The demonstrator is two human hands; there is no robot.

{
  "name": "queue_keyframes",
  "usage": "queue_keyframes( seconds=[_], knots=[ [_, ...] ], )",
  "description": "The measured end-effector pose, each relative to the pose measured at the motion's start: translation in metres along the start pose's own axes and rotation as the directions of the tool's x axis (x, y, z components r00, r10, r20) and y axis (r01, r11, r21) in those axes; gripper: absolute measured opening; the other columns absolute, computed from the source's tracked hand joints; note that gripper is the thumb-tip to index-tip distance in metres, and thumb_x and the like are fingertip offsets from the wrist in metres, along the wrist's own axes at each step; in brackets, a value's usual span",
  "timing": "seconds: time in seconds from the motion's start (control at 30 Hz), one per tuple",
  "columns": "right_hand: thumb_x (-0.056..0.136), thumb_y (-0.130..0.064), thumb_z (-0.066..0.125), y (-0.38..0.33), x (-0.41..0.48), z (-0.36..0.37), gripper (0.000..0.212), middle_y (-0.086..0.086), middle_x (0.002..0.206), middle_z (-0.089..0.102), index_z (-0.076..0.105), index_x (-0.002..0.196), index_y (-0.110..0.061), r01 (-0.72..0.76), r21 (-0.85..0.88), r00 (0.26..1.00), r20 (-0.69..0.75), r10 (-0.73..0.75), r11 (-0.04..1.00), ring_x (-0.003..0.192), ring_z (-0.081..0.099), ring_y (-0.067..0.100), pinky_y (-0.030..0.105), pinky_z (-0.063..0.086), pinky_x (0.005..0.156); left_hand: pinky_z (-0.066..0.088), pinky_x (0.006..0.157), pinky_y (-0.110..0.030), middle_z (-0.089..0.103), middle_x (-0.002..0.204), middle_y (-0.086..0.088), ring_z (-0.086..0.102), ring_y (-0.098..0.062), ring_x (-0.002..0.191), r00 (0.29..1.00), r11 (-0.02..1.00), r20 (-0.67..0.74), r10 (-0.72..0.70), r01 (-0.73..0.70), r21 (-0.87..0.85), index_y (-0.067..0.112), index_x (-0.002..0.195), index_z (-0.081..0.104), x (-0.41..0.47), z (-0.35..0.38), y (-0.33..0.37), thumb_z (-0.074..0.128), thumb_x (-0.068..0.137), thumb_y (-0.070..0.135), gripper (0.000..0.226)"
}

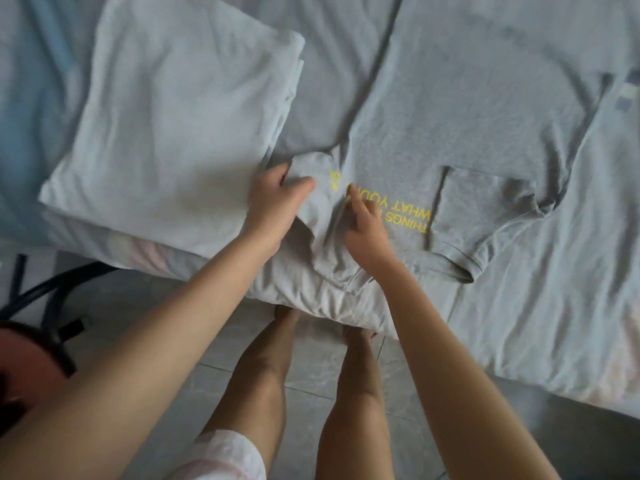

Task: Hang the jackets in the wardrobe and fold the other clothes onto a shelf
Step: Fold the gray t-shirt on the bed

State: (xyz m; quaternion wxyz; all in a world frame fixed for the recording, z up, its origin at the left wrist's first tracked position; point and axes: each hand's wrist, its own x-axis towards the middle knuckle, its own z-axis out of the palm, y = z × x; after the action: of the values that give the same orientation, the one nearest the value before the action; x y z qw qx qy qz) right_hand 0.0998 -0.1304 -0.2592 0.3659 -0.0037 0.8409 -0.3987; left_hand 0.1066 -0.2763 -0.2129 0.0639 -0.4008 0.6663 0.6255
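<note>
**Both hands on the grey T-shirt at the bed's edge**

Nearest us, bare legs (266, 375) in white shorts (221, 455) stand on a tiled floor (166, 306), toes tucked against the bed (554, 289). Low on the left is part of a chair (24, 358) with a dark frame and a reddish seat.

Both forearms reach forward over the mattress edge. The left hand (273, 206) grips a bunched corner of the grey T-shirt (467, 116), its fingers (304, 185) curled round the fabric with the thumb laid on top. Just beside it, the right hand (367, 237) pinches a raised ridge of the same shirt, fingertips drawn together at the start of the yellow lettering (401, 213). The blur hides how much cloth it has.

The T-shirt lies spread flat across the bed. Its chest pocket (485, 192) sits right of the lettering, and one short sleeve points toward us. To the left, touching the shirt's edge, a folded pale garment (173, 116) rests on the bed. Beyond both there is only rumpled pale sheet.
</note>
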Motion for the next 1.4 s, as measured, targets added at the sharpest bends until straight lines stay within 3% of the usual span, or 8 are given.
queue_keyframes(
  seconds=[0.1, 0.23, 0.33, 0.43, 0.63, 0.97, 1.2, 1.4],
  knots=[
    [0.072, 0.026, 0.034, -0.003, -0.005, -0.006, 0.056, 0.002, 0.094, 0.068, 0.06, 0.113, -0.001, -0.061, 0.584, 0.971, -0.151, 0.183, 0.809, 0.088, 0.064, 0.016, 0.03, 0.054, 0.083, 0.054, 0.081, -0.037, 0.062, 0.085, 0.014, 0.06, -0.006, 0.085, 0.915, 0.999, 0.401, 0.046, -0.037, -0.029, 0.021, 0.091, 0.063, -0.016, 0.03, 0.018, 0.07, 0.076, 0.027, 0.018],
    [0.079, 0.018, 0.017, 0.013, -0.026, -0.024, 0.05, 0.006, 0.081, 0.059, 0.05, 0.109, -0.007, 0.141, 0.94, 0.618, -0.328, 0.715, 0.31, 0.059, 0.057, 0.014, 0.021, 0.047, 0.052, 0.029, 0.089, 0.0, 0.054, 0.118, -0.005, 0.053, -0.016, 0.111, 0.758, 0.78, 0.567, 0.323, -0.552, 0.295, 0.001, 0.105, 0.064, 0.004, 0.053, 0.015, 0.055, 0.084, -0.005, 0.024],
    [0.074, 0.008, 0.031, 0.032, -0.036, -0.023, 0.046, 0.003, 0.093, 0.059, 0.052, 0.107, -0.017, 0.146, 0.773, 0.55, -0.582, 0.599, 0.617, 0.072, 0.055, 0.013, 0.025, 0.046, 0.064, 0.036, 0.093, -0.012, 0.056, 0.123, -0.016, 0.056, -0.028, 0.112, 0.693, 0.553, 0.58, 0.427, -0.708, 0.44, 0.005, 0.107, 0.066, 0.034, 0.055, 0.016, 0.053, 0.071, -0.008, 0.041],
    [0.081, 0.003, 0.047, 0.038, -0.037, -0.029, 0.048, 0.002, 0.115, 0.052, 0.052, 0.125, -0.017, 0.035, 0.358, 0.655, -0.713, 0.249, 0.933, 0.089, 0.055, 0.011, 0.011, 0.041, 0.073, 0.042, 0.1, -0.037, 0.052, 0.135, -0.012, 0.05, -0.029, 0.123, 0.612, 0.312, 0.673, 0.416, -0.791, 0.526, 0.011, 0.119, 0.063, 0.058, 0.063, 0.024, 0.059, 0.074, -0.001, 0.047],
    [0.089, -0.021, 0.056, 0.031, -0.006, -0.059, 0.033, 0.003, 0.125, 0.044, 0.053, 0.122, -0.018, -0.19, -0.038, 0.873, -0.464, 0.151, 0.981, 0.091, 0.059, 0.027, 0.034, 0.042, 0.068, 0.04, 0.094, -0.039, 0.046, 0.139, -0.003, 0.045, -0.028, 0.124, 0.47, -0.075, 0.869, 0.154, -0.872, 0.485, 0.019, 0.112, 0.062, 0.086, 0.085, 0.05, 0.068, 0.08, 0.014, 0.034],
    [0.087, -0.022, 0.063, 0.038, -0.006, -0.07, 0.032, 0.005, 0.114, 0.057, 0.051, 0.115, -0.013, -0.178, -0.059, 0.895, -0.426, 0.137, 0.982, 0.095, 0.059, 0.028, 0.032, 0.038, 0.068, 0.039, 0.077, -0.031, 0.042, 0.134, -0.001, 0.045, -0.022, 0.12, 0.392, -0.167, 0.916, -0.08, -0.912, 0.376, 0.021, 0.097, 0.064, 0.108, 0.093, 0.08, 0.077, 0.072, 0.035, 0.032],
    [0.085, -0.009, 0.051, 0.033, -0.016, -0.05, 0.029, 0.005, 0.115, 0.049, 0.054, 0.113, -0.018, -0.236, 0.102, 0.781, -0.572, 0.251, 0.966, 0.081, 0.058, 0.028, 0.032, 0.037, 0.064, 0.044, 0.08, -0.034, 0.062, 0.116, 0.005, 0.057, -0.018, 0.104, 0.333, 0.033, 0.94, -0.069, -0.941, 0.336, 0.016, 0.087, 0.065, 0.107, 0.097, 0.083, 0.073, 0.077, 0.023, 0.015],
    [0.09, -0.027, 0.06, 0.036, -0.007, -0.054, 0.026, 0.006, 0.114, 0.052, 0.053, 0.109, -0.012, -0.227, 0.184, 0.797, -0.529, 0.291, 0.956, 0.09, 0.057, 0.025, 0.03, 0.039, 0.073, 0.038, 0.072, -0.03, 0.068, 0.1, 0.001, 0.06, -0.024, 0.098, 0.292, -0.132, 0.955, 0.043, -0.946, 0.295, 0.019, 0.096, 0.07, 0.107, 0.099, 0.087, 0.071, 0.08, 0.032, 0.02]
  ],
)
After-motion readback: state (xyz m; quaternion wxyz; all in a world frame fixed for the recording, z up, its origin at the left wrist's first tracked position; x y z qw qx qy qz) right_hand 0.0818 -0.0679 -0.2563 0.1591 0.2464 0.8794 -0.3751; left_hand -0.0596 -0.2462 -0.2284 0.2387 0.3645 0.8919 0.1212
